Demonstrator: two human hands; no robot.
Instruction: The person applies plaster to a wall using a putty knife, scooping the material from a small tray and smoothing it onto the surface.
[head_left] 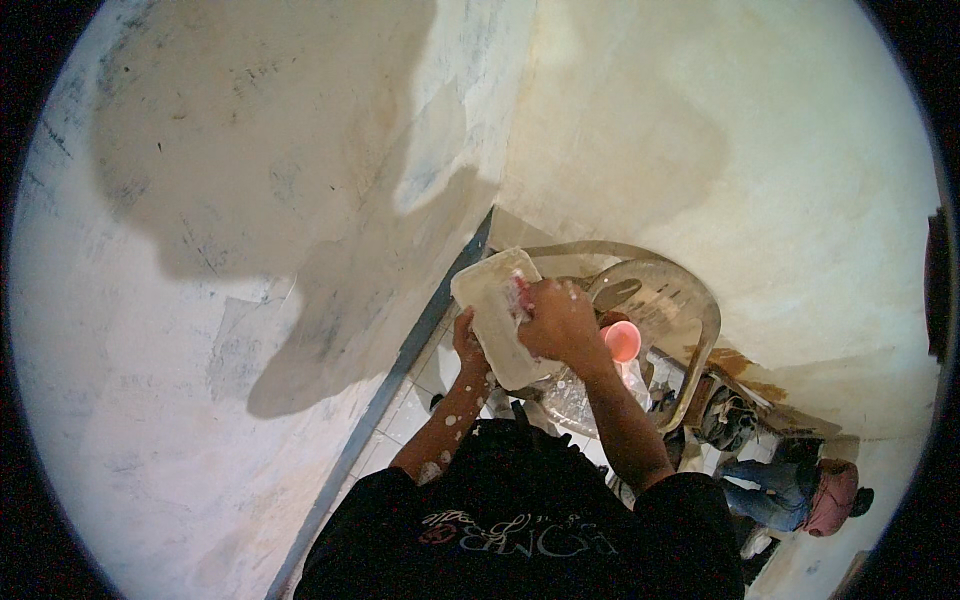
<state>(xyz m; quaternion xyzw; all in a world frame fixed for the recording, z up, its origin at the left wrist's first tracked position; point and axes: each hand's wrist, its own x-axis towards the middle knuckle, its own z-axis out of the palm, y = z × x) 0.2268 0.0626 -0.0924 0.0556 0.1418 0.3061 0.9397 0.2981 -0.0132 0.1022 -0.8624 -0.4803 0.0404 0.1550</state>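
Wall (230,200): broad plaster face, part damp grey, part dry pale, meeting a second wall at a corner.
Chair (660,300): worn, paint-flecked moulded plastic with a curved back, standing below the board.
Board (495,315): flat, pale rectangular slab caked with putty, held in the air near the wall corner; best kept level while loading.
Cup (623,341): small, round, pink.
Left hand (467,345): curled around the board's lower edge, spattered white.
Right hand (560,322): closed on a red-handled tool (520,290) laid against the board; scrape with a flat blade.
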